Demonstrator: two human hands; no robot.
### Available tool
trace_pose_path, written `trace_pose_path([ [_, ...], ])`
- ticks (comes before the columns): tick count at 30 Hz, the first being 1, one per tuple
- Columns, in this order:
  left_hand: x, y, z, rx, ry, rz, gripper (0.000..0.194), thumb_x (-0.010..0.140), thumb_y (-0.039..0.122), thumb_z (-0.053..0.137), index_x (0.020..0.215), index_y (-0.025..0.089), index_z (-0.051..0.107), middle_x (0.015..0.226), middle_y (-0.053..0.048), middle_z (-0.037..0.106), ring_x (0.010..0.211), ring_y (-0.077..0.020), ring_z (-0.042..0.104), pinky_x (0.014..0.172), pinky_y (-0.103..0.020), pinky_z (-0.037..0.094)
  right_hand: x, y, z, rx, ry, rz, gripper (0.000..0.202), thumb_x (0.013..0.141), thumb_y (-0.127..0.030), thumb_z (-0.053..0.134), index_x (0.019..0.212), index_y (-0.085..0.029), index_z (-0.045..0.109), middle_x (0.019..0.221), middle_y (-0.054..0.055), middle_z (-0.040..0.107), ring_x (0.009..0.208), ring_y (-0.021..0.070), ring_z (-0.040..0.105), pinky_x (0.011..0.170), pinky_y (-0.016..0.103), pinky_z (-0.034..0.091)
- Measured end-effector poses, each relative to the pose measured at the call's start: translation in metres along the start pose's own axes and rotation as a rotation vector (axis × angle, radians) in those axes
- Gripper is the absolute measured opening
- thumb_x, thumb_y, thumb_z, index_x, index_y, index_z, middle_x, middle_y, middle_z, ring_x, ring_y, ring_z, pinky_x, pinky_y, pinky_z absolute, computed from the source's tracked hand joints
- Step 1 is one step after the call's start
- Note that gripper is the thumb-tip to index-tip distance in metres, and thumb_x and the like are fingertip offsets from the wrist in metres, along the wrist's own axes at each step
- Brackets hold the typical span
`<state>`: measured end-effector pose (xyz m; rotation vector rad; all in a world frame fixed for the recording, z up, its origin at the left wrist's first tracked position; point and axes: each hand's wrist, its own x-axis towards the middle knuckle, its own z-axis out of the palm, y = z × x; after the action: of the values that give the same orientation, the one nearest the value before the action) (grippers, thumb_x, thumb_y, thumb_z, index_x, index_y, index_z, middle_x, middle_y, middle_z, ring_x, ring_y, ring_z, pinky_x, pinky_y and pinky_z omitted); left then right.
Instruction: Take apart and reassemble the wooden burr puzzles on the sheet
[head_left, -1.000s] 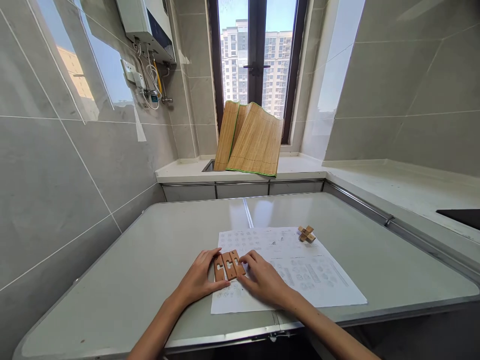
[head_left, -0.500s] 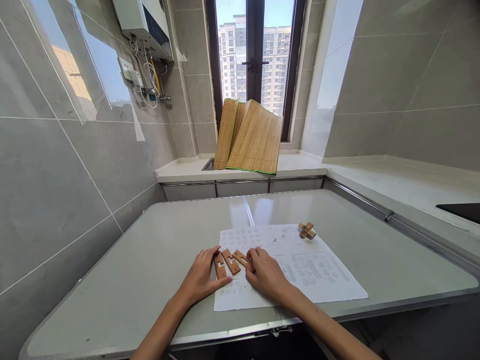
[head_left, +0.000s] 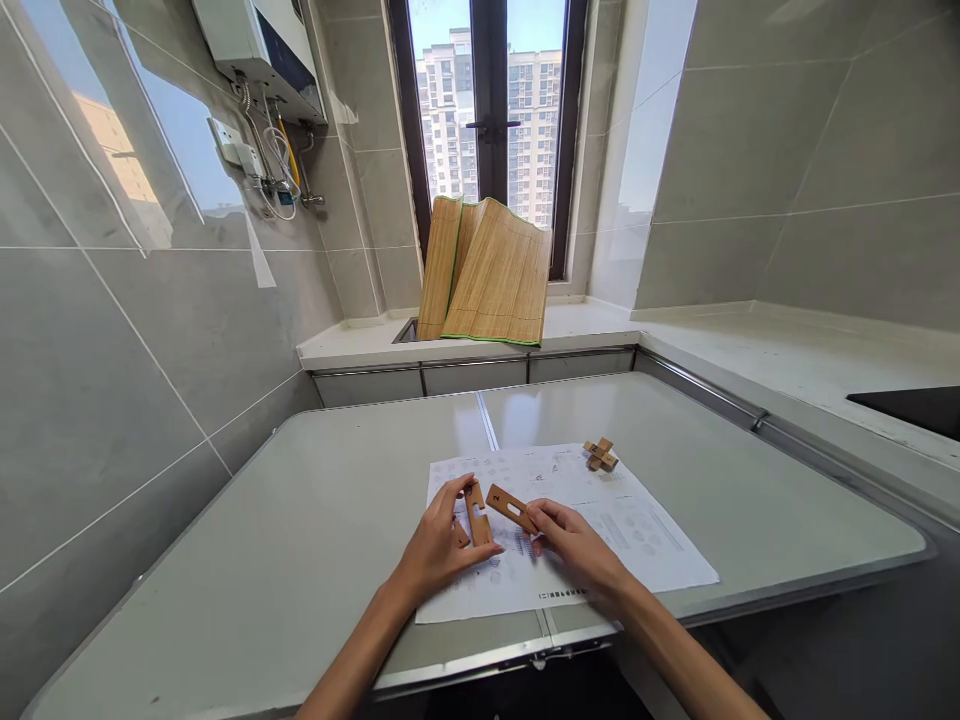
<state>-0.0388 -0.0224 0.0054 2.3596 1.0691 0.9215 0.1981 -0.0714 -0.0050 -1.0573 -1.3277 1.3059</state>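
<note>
My left hand (head_left: 442, 540) is closed on a notched wooden puzzle piece (head_left: 475, 512), its long ends between fingertips and thumb. A second wooden piece (head_left: 460, 536) shows partly beside it, mostly covered by the hand. Between the thumb and fingers of my right hand (head_left: 574, 540) is the near end of a slotted wooden puzzle piece (head_left: 504, 500), with a dark "2" marked on it. The slotted piece tilts toward the notched one, and a small gap separates them. Both hands are over a printed paper sheet (head_left: 637, 560).
An assembled wooden cross-shaped puzzle (head_left: 601, 455) rests on the sheet's far right corner. Under the sheet is a pale folding table (head_left: 337, 500) with a metal edge. Beyond it, a bamboo mat (head_left: 499, 275) leans on the window ledge. A water heater (head_left: 262, 60) hangs at left.
My right hand has drawn the slotted piece rightward and lifted it. My left hand has shifted right and now grips the notched piece. The whole view has turned slightly.
</note>
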Motion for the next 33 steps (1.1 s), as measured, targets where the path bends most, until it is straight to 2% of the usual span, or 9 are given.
trace_pose_path([
  [4,0.02,0.017,0.019,0.001,-0.004,0.079,0.088,0.072,0.045,0.086,0.145,0.028,0.04,0.142,-0.013,0.055,0.128,-0.0335,0.056,0.104,-0.05,0.05,-0.01,-0.014,-0.005,0.079,-0.161,-0.003,0.045,0.091,-0.065,0.06,0.095,-0.021,0.068,0.101,0.005,0.067,0.1,0.0229,0.06,0.094,0.035,0.045],
  [10,0.034,0.033,0.036,-0.136,-0.037,0.071,0.08,0.072,0.039,0.085,0.141,0.029,0.046,0.142,-0.01,0.053,0.129,-0.0307,0.054,0.108,-0.05,0.047,0.0,0.001,-0.005,0.087,-0.184,-0.026,0.042,0.093,-0.062,0.059,0.097,-0.021,0.065,0.094,0.002,0.062,0.093,0.0207,0.056,0.09,0.034,0.043],
  [14,0.035,0.03,0.033,-0.236,-0.123,0.036,0.079,0.071,0.029,0.082,0.142,0.029,0.047,0.15,-0.011,0.045,0.13,-0.029,0.053,0.109,-0.047,0.046,0.008,0.004,-0.007,0.042,-0.151,-0.075,0.045,0.092,-0.066,0.057,0.094,-0.022,0.06,0.089,0.001,0.06,0.087,0.0202,0.055,0.085,0.034,0.044],
  [17,0.036,0.022,0.025,-0.277,-0.144,-0.021,0.069,0.075,0.024,0.075,0.14,0.028,0.051,0.136,-0.008,0.059,0.123,-0.0277,0.059,0.106,-0.045,0.047,0.012,0.001,-0.011,0.098,-0.22,-0.068,0.047,0.092,-0.069,0.055,0.093,-0.022,0.055,0.081,0.001,0.061,0.081,0.0206,0.058,0.084,0.037,0.046],
  [19,0.038,0.016,0.019,-0.309,-0.105,-0.118,0.056,0.084,0.028,0.066,0.138,0.027,0.054,0.119,-0.007,0.069,0.115,-0.0268,0.064,0.105,-0.046,0.046,0.014,0.0,-0.014,0.133,-0.274,-0.071,0.048,0.092,-0.07,0.053,0.093,-0.022,0.054,0.077,0.0,0.06,0.077,0.02,0.058,0.082,0.037,0.046],
  [22,0.041,0.01,0.016,-0.379,-0.044,-0.226,0.041,0.096,0.044,0.05,0.131,0.025,0.062,0.107,-0.006,0.074,0.106,-0.0257,0.067,0.1,-0.045,0.048,0.016,0.003,-0.016,0.139,-0.299,-0.086,0.047,0.093,-0.068,0.054,0.093,-0.021,0.052,0.073,-0.001,0.058,0.072,0.018,0.056,0.079,0.036,0.046],
  [26,0.044,0.011,0.02,-0.436,0.004,-0.268,0.058,0.101,0.058,0.029,0.111,0.022,0.072,0.12,-0.007,0.071,0.101,-0.0243,0.066,0.094,-0.041,0.05,0.017,0.01,-0.014,0.049,-0.254,-0.144,0.042,0.097,-0.064,0.05,0.093,-0.022,0.051,0.069,-0.003,0.057,0.069,0.0164,0.054,0.079,0.034,0.044],
  [30,0.042,0.015,0.025,-0.444,0.041,-0.255,0.056,0.099,0.062,0.036,0.105,0.023,0.076,0.135,-0.008,0.064,0.099,-0.0228,0.064,0.092,-0.037,0.05,0.017,0.019,-0.011,-0.063,-0.157,-0.204,0.04,0.1,-0.061,0.045,0.092,-0.022,0.048,0.064,-0.004,0.054,0.062,0.0153,0.052,0.072,0.031,0.042],
  [33,0.04,0.017,0.024,-0.389,0.034,-0.231,0.052,0.097,0.061,0.042,0.104,0.023,0.077,0.127,-0.007,0.067,0.095,-0.0218,0.064,0.092,-0.036,0.049,0.017,0.025,-0.011,-0.168,-0.062,-0.26,0.039,0.102,-0.059,0.041,0.091,-0.022,0.049,0.062,-0.005,0.052,0.059,0.0152,0.05,0.067,0.03,0.041],
])
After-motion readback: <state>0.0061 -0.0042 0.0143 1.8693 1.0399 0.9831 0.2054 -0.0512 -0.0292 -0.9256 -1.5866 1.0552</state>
